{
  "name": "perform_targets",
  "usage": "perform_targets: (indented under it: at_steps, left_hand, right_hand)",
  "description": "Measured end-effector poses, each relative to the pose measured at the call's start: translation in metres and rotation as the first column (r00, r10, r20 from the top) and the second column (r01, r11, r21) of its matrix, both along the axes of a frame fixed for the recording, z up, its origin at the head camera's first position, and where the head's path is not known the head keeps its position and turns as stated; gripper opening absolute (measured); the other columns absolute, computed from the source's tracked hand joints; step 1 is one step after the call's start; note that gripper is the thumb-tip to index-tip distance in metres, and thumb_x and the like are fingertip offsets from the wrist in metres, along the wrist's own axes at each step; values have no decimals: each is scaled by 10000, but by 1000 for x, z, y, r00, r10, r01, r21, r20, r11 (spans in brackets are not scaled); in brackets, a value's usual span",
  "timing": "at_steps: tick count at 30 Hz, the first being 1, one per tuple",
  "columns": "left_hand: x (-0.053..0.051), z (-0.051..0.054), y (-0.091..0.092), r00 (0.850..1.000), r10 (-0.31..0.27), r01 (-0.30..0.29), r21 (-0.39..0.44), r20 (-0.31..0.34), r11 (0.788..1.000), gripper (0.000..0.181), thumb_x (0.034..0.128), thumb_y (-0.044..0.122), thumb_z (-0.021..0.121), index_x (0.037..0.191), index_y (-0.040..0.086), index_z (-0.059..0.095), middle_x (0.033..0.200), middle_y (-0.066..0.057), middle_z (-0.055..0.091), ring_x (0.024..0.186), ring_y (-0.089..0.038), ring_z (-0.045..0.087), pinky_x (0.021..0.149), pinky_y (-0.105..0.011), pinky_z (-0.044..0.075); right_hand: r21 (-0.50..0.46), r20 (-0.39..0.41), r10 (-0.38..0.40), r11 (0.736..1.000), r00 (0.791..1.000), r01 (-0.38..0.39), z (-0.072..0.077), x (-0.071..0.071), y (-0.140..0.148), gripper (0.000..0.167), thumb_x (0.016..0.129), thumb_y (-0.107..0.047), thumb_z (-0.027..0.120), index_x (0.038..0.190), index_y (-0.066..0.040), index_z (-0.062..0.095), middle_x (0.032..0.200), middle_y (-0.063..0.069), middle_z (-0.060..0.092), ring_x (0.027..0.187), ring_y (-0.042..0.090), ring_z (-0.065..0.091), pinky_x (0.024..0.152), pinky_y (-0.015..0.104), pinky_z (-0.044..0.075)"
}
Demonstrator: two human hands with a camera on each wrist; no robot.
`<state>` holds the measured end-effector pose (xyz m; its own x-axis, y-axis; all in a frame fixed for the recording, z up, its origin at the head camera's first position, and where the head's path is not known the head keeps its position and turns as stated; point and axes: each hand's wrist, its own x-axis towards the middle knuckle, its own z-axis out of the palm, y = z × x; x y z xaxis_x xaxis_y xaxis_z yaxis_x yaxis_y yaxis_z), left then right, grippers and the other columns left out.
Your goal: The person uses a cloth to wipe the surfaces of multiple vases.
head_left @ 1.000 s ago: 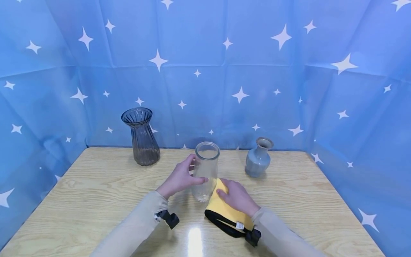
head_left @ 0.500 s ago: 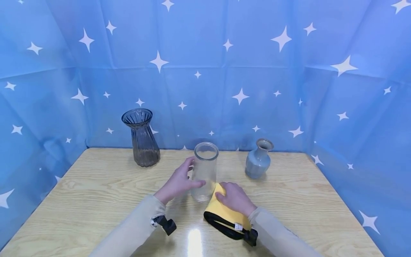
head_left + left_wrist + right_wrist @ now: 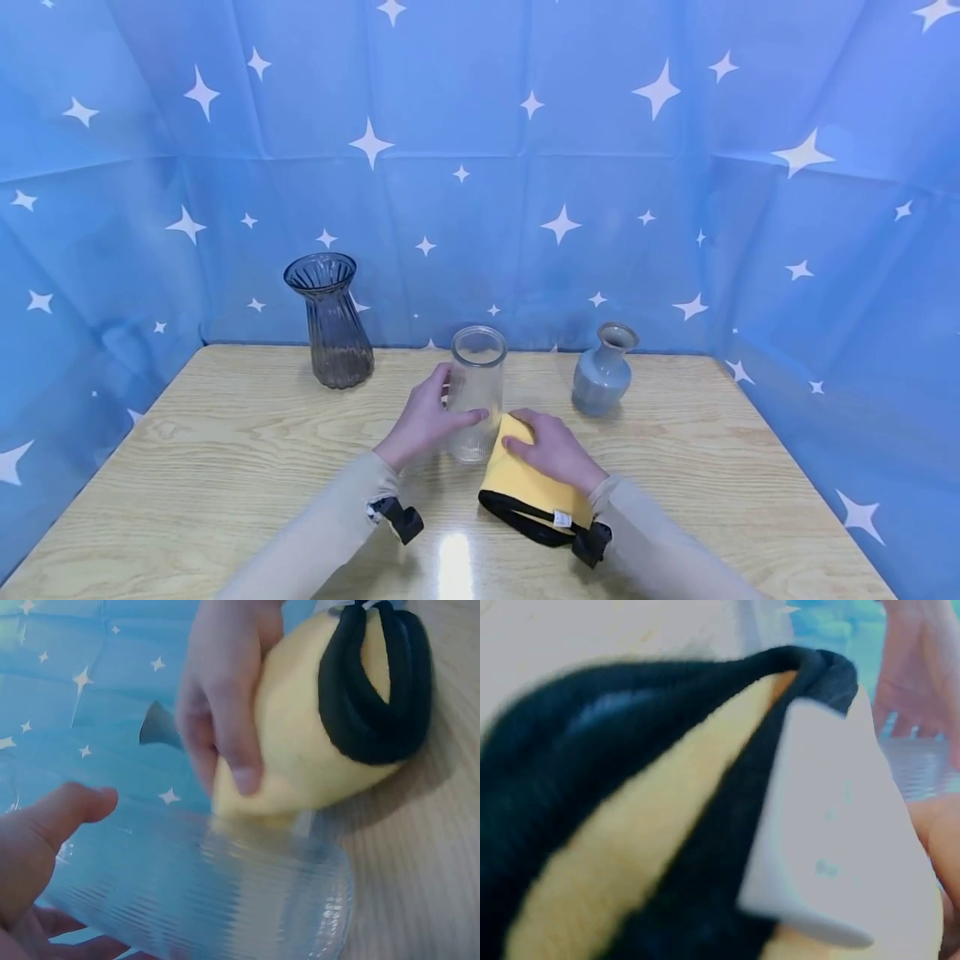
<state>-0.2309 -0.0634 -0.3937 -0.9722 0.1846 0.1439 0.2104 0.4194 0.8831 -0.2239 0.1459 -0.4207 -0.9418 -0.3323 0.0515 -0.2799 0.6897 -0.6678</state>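
My left hand [image 3: 429, 418] grips a clear ribbed glass vase [image 3: 477, 383] in the middle of the table, thumb across the front and fingers round the far left side. The vase is close to upright in the head view. In my right hand [image 3: 557, 450] is a folded yellow cloth [image 3: 525, 483] with black trim and a white tag [image 3: 562, 518]. Its upper end touches the lower right side of the vase, as the left wrist view of the cloth [image 3: 300, 735] and glass [image 3: 195, 877] shows. Cloth and tag [image 3: 802, 817] fill most of the right wrist view.
A dark grey fluted glass vase [image 3: 337, 333] stands at the back left of the wooden table [image 3: 225, 450]. At the back right is a small blue-grey vase [image 3: 602, 379]. A blue star-patterned curtain [image 3: 465, 233] encloses the table's back and sides.
The glass vase has shifted slightly left and a little up in the head view. My right hand and the cloth moved a little down the glass, then back up.
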Motion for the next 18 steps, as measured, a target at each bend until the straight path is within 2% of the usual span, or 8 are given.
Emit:
perform_targets:
  at_steps: [3, 8, 11, 14, 18]
  left_hand:
    - [-3, 1, -2, 1000, -21, 21, -7, 9, 1000, 674, 768, 246, 827, 1306, 52, 471, 1274, -180, 537, 1160, -399, 536, 904, -483, 496]
    - [-6, 2, -5, 999, -48, 47, 6, 19, 999, 631, 763, 220, 827, 1269, 46, 493, 1276, -178, 537, 1165, -412, 531, 914, -480, 492]
    - [-7, 3, -6, 998, -55, 55, 19, 10, 998, 603, 754, 183, 826, 1247, 39, 510, 1262, -170, 549, 1161, -413, 535, 918, -476, 491]
    - [-7, 3, -6, 998, -58, 58, 19, 3, 998, 581, 750, 144, 822, 1240, 47, 526, 1250, -161, 558, 1161, -411, 537, 926, -470, 489]
    - [-7, 3, -7, 998, -64, 64, 16, 18, 998, 544, 762, 114, 807, 1239, 80, 547, 1252, -151, 562, 1176, -407, 529, 935, -464, 484]
  right_hand:
    - [-8, -89, -16, 1000, 996, 15, 14, -1, -1, 437, 911, -193, 668, 1271, 39, 580, 1087, 124, 657, 781, 138, 570, 768, 388, 493]
    - [-55, -164, -40, 998, 986, 31, 44, -3, -5, 459, 911, -201, 670, 1300, 19, 566, 961, 102, 645, 614, 123, 533, 617, 317, 480]
    - [-86, -205, -55, 996, 977, 38, 61, -4, -7, 465, 914, -210, 664, 1312, 9, 563, 979, 107, 646, 624, 123, 529, 589, 295, 471]
    - [-111, -222, -62, 993, 973, 38, 75, -4, -8, 468, 923, -224, 652, 1329, -12, 556, 971, 106, 641, 622, 136, 534, 565, 297, 477]
    - [-174, -205, -71, 984, 976, 36, 86, -2, -8, 461, 938, -233, 641, 1351, -54, 545, 982, 96, 639, 587, 144, 563, 540, 308, 499]
